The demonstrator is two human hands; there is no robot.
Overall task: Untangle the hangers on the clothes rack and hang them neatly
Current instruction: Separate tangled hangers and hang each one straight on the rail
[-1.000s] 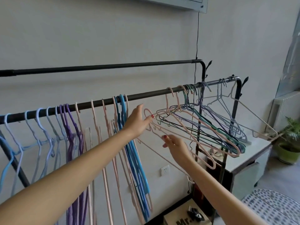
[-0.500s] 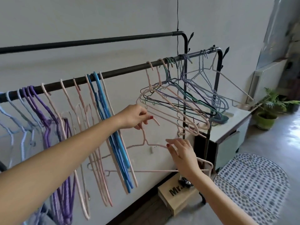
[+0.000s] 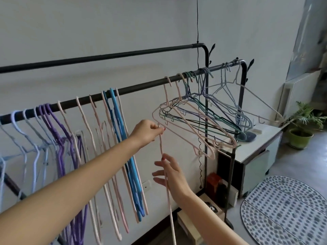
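Two hands on pink hanger [image 3: 168, 188] | left hand [image 3: 147, 132] pinches hook | right hand [image 3: 169, 174] steadies

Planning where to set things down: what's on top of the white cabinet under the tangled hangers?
On the white cabinet lie a dark blue-grey object and a small white block. The tangled hangers cover its rear-left part.

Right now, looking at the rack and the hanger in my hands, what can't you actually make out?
Head view only:
- Pink hanger: seen edge-on, and its lower end is cut off by the bottom edge.
- Its hook: hidden inside the left hand.
- Right hand: fingers spread beside the hanger, contact unclear.
- Tangle: the overlapping hangers can't be counted.
- Rail: its left end is cut off by the frame edge.
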